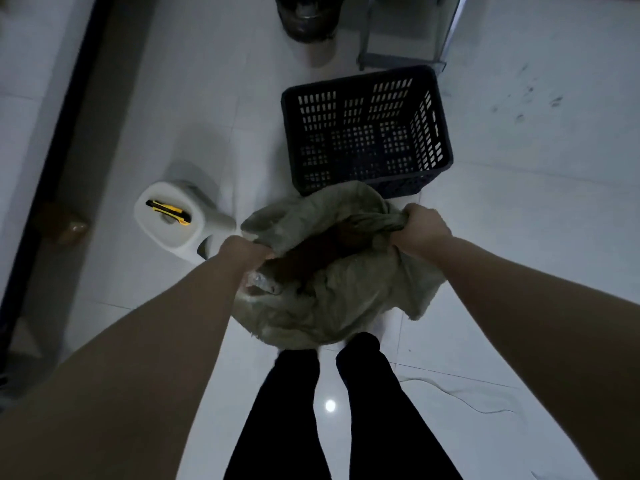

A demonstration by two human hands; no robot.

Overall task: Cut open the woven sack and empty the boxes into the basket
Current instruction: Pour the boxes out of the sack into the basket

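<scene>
Both hands, left (242,252) and right (420,225), have fingers clenched on the sack (332,299) mouth at centre frame; lift evenly and tip toward the basket (363,133) above.

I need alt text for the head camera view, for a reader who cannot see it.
Seen from above, a person's left hand and right hand grip the open mouth of a grey-green woven sack on a white tiled floor. A dark, empty plastic basket stands just beyond; a yellow utility knife rests on a white stool.

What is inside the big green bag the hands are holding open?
Inside the grey-green woven sack, something dark brown shows, perhaps boxes; it is too dim to tell. Clear plastic sits near the left hand. The cloth hides everything deeper.
</scene>
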